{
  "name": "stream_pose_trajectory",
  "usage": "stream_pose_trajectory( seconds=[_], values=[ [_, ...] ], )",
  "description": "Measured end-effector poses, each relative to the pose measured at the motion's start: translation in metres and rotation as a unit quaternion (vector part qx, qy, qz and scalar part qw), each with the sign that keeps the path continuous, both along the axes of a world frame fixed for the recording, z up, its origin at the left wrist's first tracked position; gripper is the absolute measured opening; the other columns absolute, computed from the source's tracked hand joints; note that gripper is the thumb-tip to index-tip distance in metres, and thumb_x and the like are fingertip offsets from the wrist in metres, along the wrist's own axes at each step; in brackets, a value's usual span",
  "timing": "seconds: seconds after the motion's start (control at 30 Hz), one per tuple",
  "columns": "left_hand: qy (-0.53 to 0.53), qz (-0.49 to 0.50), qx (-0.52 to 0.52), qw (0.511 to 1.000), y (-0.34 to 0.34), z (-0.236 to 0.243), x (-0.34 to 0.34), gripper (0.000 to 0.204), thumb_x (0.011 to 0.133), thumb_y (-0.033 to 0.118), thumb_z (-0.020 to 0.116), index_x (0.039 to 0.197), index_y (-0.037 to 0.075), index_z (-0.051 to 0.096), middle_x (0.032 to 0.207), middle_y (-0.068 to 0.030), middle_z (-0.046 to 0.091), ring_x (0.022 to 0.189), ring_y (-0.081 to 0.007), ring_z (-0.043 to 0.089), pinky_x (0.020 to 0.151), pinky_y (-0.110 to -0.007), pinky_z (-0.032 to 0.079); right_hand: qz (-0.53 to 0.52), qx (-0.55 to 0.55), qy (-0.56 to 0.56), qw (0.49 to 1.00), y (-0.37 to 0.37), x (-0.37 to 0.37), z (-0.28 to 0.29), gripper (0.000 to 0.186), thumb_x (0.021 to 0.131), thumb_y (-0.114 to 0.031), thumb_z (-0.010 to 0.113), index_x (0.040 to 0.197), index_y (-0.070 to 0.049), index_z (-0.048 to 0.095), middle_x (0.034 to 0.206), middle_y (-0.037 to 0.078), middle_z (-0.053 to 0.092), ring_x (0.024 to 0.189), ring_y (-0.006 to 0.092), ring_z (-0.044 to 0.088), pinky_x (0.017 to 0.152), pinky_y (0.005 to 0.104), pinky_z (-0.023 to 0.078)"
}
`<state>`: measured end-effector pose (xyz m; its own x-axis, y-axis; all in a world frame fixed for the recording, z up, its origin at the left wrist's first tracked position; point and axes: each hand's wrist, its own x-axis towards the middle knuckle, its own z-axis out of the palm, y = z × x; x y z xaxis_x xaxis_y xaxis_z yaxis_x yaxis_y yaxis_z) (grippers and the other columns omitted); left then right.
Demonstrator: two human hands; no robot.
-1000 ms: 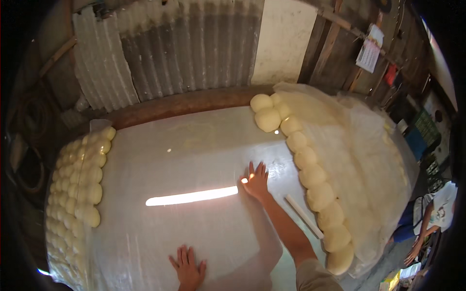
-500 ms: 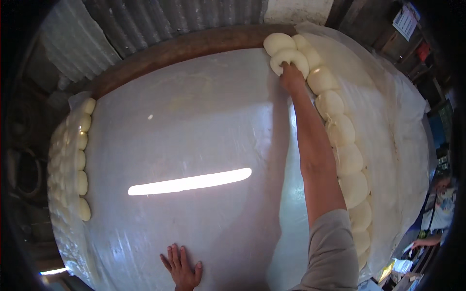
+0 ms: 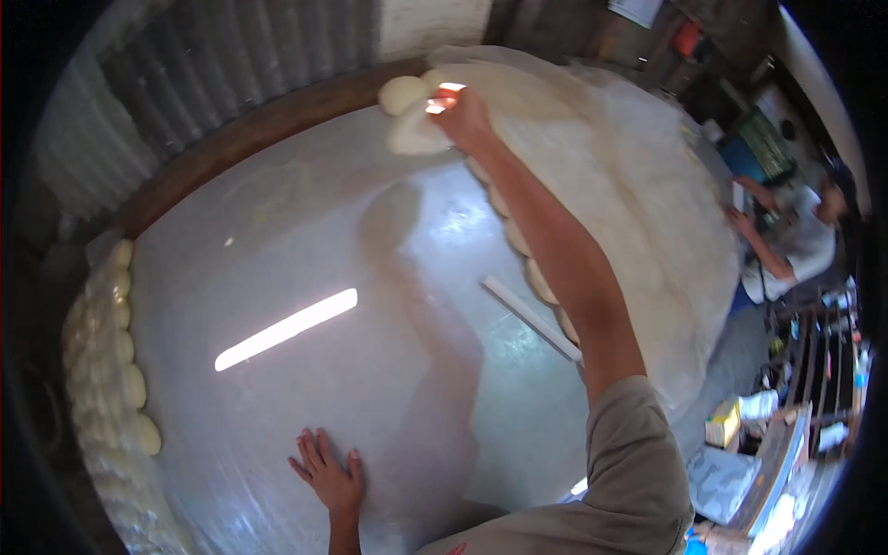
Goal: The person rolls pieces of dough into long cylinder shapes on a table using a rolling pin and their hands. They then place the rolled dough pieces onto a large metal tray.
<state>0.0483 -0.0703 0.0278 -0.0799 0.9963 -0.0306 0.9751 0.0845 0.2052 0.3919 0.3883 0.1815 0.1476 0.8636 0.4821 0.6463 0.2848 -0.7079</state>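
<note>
1. Pale, soft dough: the right hand point(image 3: 460, 116) reaches to the far edge of the glossy white plastic-covered round table point(image 3: 305, 240), its fingers closed around a flattened pale dough piece point(image 3: 414, 137) that hangs from them just above the table. A round pale dough ball point(image 3: 403, 93) sits just beside the hand, on its left.
2. The left hand point(image 3: 328, 474) lies flat and empty on the table's near edge, fingers spread, gripping nothing.
3. The outstretched forearm hides most of the row of pale dough balls along the table's right side point(image 3: 514, 237); only their edges show.
4. A sheet of clear plastic film over more dough point(image 3: 638, 185) covers the table's right part; what lies under it is hard to make out.
5. A white narrow flat stick point(image 3: 529, 314) lies on the table near the right arm's elbow.
6. A second row of plastic-covered dough balls point(image 3: 125, 361) runs along the table's left rim, partly cut off in shadow.
7. A bright strip of reflected light point(image 3: 287, 328) lies mid-table.
8. To the right of the table, low down, stands a small yellow-and-white carton point(image 3: 723, 427); its print is too small to tell. Another person in a white shirt point(image 3: 800, 245) is beyond the table's right rim.
</note>
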Motion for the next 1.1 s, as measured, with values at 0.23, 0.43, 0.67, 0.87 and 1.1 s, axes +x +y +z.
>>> stream_pose_trajectory(
  seconds=[0.23, 0.43, 0.67, 0.87, 1.1],
  values=[
    [-0.011, -0.005, 0.058, 0.998, -0.01, -0.02, -0.004, 0.061, 0.093, 0.04, 0.048, 0.142, 0.005, 0.035, 0.149, -0.0157, 0.031, 0.141, -0.0307, 0.023, 0.112, -0.058, 0.01, 0.107, 0.06, 0.039, 0.992, -0.159, -0.076, 0.093, 0.026, 0.064, -0.007, 0.067, 0.089, -0.002, 0.071, 0.084, 0.017, 0.068, 0.08, 0.028, 0.066, 0.073, 0.0375, 0.052],
    [-0.199, 0.011, 0.171, 0.965, -0.018, -0.04, -0.029, 0.059, 0.096, 0.038, 0.048, 0.141, 0.003, 0.035, 0.146, -0.0189, 0.036, 0.134, -0.0338, 0.036, 0.112, -0.049, 0.02, 0.119, 0.147, 0.064, 0.98, -0.311, -0.153, 0.1, 0.029, 0.07, -0.002, 0.064, 0.099, -0.002, 0.064, 0.089, 0.02, 0.065, 0.083, 0.035, 0.065, 0.071, 0.0396, 0.051],
    [-0.614, 0.067, 0.159, 0.77, -0.033, -0.035, -0.027, 0.055, 0.099, 0.03, 0.045, 0.141, -0.003, 0.029, 0.142, -0.0242, 0.037, 0.128, -0.0312, 0.041, 0.105, -0.038, 0.034, 0.322, -0.248, -0.281, 0.87, -0.541, -0.197, -0.144, 0.06, 0.08, -0.02, 0.064, 0.134, -0.003, 0.042, 0.132, 0.028, 0.044, 0.12, 0.045, 0.046, 0.096, 0.0509, 0.042],
    [-0.61, 0.059, 0.137, 0.778, -0.036, -0.031, -0.034, 0.054, 0.101, 0.03, 0.041, 0.142, -0.002, 0.028, 0.146, -0.0229, 0.031, 0.135, -0.0314, 0.033, 0.109, -0.039, 0.029, 0.211, -0.37, -0.249, 0.87, -0.565, -0.189, -0.057, 0.069, 0.093, -0.039, 0.053, 0.144, -0.001, 0.026, 0.148, 0.03, 0.022, 0.139, 0.0437, 0.019, 0.111, 0.049, 0.024],
    [-0.616, 0.002, 0.087, 0.783, -0.01, -0.023, 0.022, 0.054, 0.101, 0.03, 0.038, 0.143, -0.004, 0.028, 0.15, -0.0209, 0.025, 0.139, -0.0328, 0.025, 0.113, -0.039, 0.024, 0.065, -0.22, 0.08, 0.97, -0.472, -0.185, -0.177, 0.058, 0.101, -0.035, 0.038, 0.146, -0.002, 0.023, 0.151, 0.024, 0.022, 0.142, 0.0327, 0.019, 0.115, 0.047, 0.014]
  ],
)
